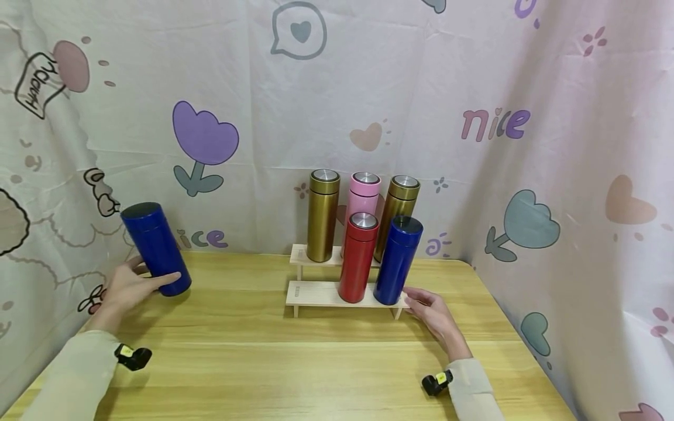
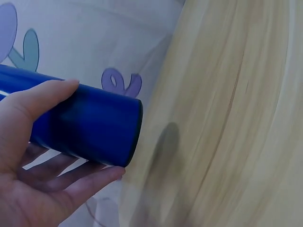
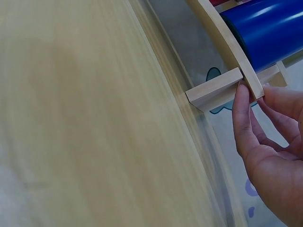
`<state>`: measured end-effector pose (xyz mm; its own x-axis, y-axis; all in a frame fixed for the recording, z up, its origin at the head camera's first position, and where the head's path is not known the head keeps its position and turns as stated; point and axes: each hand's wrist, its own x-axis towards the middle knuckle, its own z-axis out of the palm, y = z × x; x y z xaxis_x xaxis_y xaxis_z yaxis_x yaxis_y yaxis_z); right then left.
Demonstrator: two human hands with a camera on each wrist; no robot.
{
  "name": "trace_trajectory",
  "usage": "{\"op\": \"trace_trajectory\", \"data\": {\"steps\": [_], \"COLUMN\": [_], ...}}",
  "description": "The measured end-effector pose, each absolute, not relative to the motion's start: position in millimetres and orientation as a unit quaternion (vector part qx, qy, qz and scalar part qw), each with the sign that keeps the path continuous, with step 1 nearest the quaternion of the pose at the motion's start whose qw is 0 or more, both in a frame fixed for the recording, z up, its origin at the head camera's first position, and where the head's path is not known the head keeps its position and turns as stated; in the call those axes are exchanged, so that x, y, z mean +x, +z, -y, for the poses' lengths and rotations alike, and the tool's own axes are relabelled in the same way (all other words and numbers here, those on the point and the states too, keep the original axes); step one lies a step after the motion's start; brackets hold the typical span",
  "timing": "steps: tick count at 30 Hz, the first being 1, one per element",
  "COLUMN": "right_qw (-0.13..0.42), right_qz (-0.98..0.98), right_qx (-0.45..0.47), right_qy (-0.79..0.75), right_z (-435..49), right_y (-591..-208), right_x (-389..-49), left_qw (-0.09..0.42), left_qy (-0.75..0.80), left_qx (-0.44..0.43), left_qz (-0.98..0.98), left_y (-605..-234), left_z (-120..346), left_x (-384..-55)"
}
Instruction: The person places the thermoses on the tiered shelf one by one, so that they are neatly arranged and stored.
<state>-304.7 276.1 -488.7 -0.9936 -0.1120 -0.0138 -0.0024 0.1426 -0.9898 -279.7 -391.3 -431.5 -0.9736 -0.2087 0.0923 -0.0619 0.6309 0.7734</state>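
Observation:
My left hand [image 1: 129,286] grips a blue thermos [image 1: 156,248] near its lower end, at the table's left side. The flask leans to the left, and in the left wrist view its dark-rimmed base [image 2: 135,135] looks lifted off the wood. On the other side, my right hand [image 1: 434,316] pinches the right end of the lower step of a small wooden stand [image 1: 316,294], thumb above and fingers below. A second blue thermos [image 1: 398,260] stands on that step just beside these fingers, with a red thermos [image 1: 358,257] to its left.
Behind, the upper step [image 1: 299,254] bears a gold thermos [image 1: 323,216], a pink thermos [image 1: 364,196] and another gold thermos [image 1: 397,204], partly covered by those in front. A printed curtain [image 1: 253,117] hangs along the back and sides of the wooden table [image 1: 274,362].

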Motion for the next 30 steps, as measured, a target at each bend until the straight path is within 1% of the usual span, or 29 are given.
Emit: {"op": "trace_trajectory", "data": {"steps": [9, 16, 30], "right_qw": [0.042, 0.037, 0.034], "right_qz": [-0.755, -0.759, -0.752], "right_qx": [-0.022, -0.026, -0.033], "right_qy": [-0.654, -0.65, -0.657], "right_z": [-277.0, -278.6, -277.8], "right_y": [-490.4, -491.3, -490.9], "right_x": [-305.3, -307.4, -306.3], "left_qw": [0.08, 0.078, 0.044], "left_qy": [-0.455, -0.477, -0.487], "left_qx": [0.022, 0.005, -0.017], "left_qz": [0.887, 0.875, 0.872], "left_y": [-422.4, -415.4, -407.7], "left_z": [362.6, 345.2, 314.5], "left_x": [-286.3, -288.1, -289.8]}}
